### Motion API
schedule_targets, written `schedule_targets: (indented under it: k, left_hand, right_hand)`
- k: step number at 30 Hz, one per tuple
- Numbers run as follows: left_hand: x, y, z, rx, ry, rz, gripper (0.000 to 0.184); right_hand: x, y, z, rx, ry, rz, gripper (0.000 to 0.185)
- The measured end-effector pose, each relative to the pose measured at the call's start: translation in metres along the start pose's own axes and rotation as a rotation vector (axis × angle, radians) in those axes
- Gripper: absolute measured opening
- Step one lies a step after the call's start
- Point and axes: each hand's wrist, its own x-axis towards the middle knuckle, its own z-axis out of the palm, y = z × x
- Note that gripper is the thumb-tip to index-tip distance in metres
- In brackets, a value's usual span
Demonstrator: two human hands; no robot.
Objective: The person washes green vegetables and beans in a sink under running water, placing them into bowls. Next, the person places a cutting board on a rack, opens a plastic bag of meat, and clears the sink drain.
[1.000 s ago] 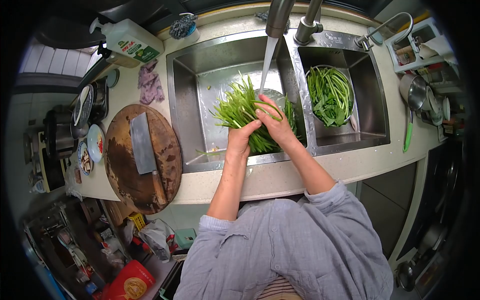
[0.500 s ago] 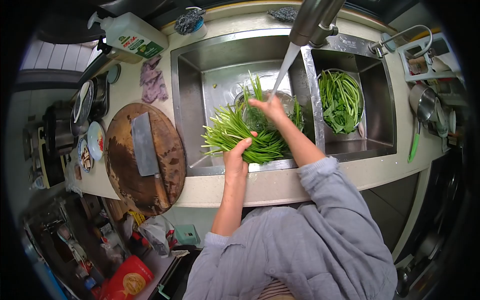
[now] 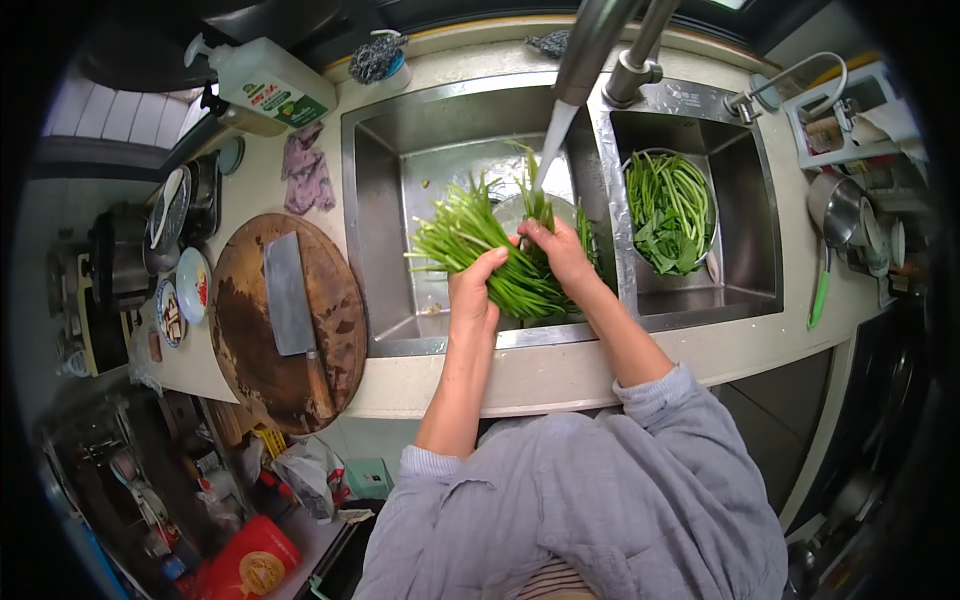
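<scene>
Apparently partway through rinsing, judging by the running water and the greens lying in both basins. Clasped in the left hand [image 3: 475, 288], thumb on top: a thick bunch of chive-like greens [image 3: 462, 232], tilted over the near side of the left sink basin [image 3: 450, 122], pale ends fanned out to the left. Pinched in the right hand [image 3: 562, 250]: a smaller tuft of stalks [image 3: 540, 208], sticking up just beside that bunch, close to the water stream [image 3: 551, 148] from the faucet [image 3: 592, 55]. Neither hand released; both closed on stalks. Hard to tell whether fully parted from the bunch or only being drawn out of it.

Set aside, as far as can be judged: long-stemmed leafy greens [image 3: 670, 215], heaped in a round bowl [image 3: 716, 212] in the right sink basin [image 3: 755, 200], well apart from both hands and outside the stream. Impossible to say whether already washed. Left to deal with, presumably: the held bunch and tuft, plus some loose sprigs [image 3: 588, 235] beside the right hand, near the divider, partly hidden. Untouched on the counter to the left: a cleaver [image 3: 288, 295], lying flat on a round wooden chopping board [image 3: 236, 310].
</scene>
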Motion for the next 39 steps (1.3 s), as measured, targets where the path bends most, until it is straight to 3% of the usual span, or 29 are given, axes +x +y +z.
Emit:
schedule_targets:
  k: [6, 10, 15, 18, 20, 25, 28, 30, 31, 32, 34, 39]
  left_hand:
    - [-0.018, 0.024, 0.054, 0.081, -0.169, 0.099, 0.035]
    - [-0.028, 0.05, 0.062, 0.141, -0.246, 0.07, 0.037]
    - [-0.039, 0.095, 0.089, 0.36, -0.292, 0.138, 0.038]
    - [-0.054, 0.126, 0.102, 0.351, -0.34, 0.172, 0.037]
    - [-0.057, 0.142, 0.098, 0.322, -0.338, 0.163, 0.036]
    - [-0.051, 0.168, 0.078, 0.174, -0.331, 0.094, 0.034]
    - [-0.039, 0.153, 0.08, 0.286, -0.284, 0.119, 0.036]
    - [-0.031, 0.125, 0.087, 0.425, -0.249, 0.092, 0.041]
    - [-0.029, 0.11, 0.093, 0.467, -0.288, 0.103, 0.038]
    - [-0.032, 0.095, 0.101, 0.424, -0.328, 0.179, 0.039]
    - [-0.015, 0.075, 0.087, 0.381, -0.306, 0.171, 0.039]
    - [-0.001, 0.056, 0.081, 0.472, -0.244, 0.235, 0.039]
  right_hand:
    - [-0.024, -0.04, 0.003, -0.185, 0.119, -0.355, 0.026]
    - [-0.034, -0.082, 0.001, -0.1, 0.261, -0.363, 0.034]
    - [-0.034, -0.122, 0.017, -0.071, 0.126, -0.494, 0.031]
    - [-0.02, -0.137, 0.003, -0.017, 0.207, -0.432, 0.033]
    - [-0.009, -0.14, -0.012, 0.222, 0.269, -0.345, 0.027]
    - [0.006, -0.123, -0.045, 0.221, 0.387, -0.335, 0.025]
    - [-0.009, -0.128, -0.022, 0.115, 0.317, -0.213, 0.032]
    - [-0.006, -0.108, -0.004, 0.034, 0.133, -0.262, 0.046]
    - [-0.008, -0.105, 0.009, 0.116, 0.056, -0.197, 0.047]
    - [-0.012, -0.106, 0.016, 0.097, -0.037, -0.165, 0.036]
    - [-0.008, -0.086, 0.027, 0.269, -0.017, -0.321, 0.035]
    - [-0.02, -0.084, 0.023, 0.247, 0.004, -0.283, 0.034]
